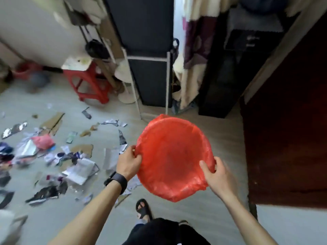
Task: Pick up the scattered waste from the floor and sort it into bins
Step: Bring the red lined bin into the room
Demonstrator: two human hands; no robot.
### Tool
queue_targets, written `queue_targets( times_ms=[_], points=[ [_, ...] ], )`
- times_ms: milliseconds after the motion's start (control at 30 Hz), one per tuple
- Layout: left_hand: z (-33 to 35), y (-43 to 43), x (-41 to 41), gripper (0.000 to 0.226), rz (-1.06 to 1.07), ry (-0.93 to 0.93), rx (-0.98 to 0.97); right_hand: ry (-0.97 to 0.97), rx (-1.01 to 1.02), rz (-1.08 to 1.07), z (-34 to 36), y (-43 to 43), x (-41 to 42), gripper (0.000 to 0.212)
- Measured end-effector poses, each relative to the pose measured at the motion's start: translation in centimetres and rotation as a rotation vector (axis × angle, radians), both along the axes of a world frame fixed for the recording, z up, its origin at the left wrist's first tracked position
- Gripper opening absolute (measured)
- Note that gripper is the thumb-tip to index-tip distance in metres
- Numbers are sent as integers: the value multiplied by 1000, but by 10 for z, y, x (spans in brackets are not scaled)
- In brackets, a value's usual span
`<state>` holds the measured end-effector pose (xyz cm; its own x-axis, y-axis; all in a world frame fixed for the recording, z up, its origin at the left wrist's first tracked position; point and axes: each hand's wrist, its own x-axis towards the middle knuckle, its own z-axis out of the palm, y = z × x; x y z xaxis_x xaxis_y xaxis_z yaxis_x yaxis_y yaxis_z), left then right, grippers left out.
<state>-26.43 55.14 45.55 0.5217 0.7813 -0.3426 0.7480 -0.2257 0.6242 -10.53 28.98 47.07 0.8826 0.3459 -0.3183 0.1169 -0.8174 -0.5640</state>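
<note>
Waste: scattered litter of torn paper, wrappers and scraps lies across the pale grey floor on my left, well apart from the bin; none of it looks gathered yet.
Foil: a crumpled silver foil wrapper sits at the far left edge of the spread.
Bag: a crumpled pink plastic bag lies in the thick of the heap.
Cardboard: flat brown cardboard pieces lie just behind the bag.
Stool: a red plastic stool stands beyond the litter, near the wall.
Left grip: fingers curled round the near-left rim, pinching the liner; a black wristband sits on that wrist.
Bin: the round bin lined with a red plastic bag is between my two hands, mouth tilted up at the camera. I see nothing inside it. I cannot tell whether its base touches the floor.
Right grip: thumb over the near-right rim and fingers wrapped under it, holding the liner against the edge.
Door: a dark reddish-brown wooden door stands to the right of the bin.
Progress: I judge this the very start. One bin is in hand and looks empty, I see no other bin, and all picking and sorting remains.
</note>
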Motion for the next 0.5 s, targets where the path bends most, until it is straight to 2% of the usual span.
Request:
queue_targets(
  times_ms=[167,267,400,500],
  points=[
    [6,31,-130,20,394,-13,-6,126,3,315,1,106,-63,28],
    [6,51,-198,17,536,-18,-22,155,5,434,3,163,-108,22],
    [7,88,-288,23,629,-6,-67,159,-25,528,8,232,-176,22],
    [10,126,-366,21,686,-22,-89,148,-25,591,9,291,-240,33]
  ],
)
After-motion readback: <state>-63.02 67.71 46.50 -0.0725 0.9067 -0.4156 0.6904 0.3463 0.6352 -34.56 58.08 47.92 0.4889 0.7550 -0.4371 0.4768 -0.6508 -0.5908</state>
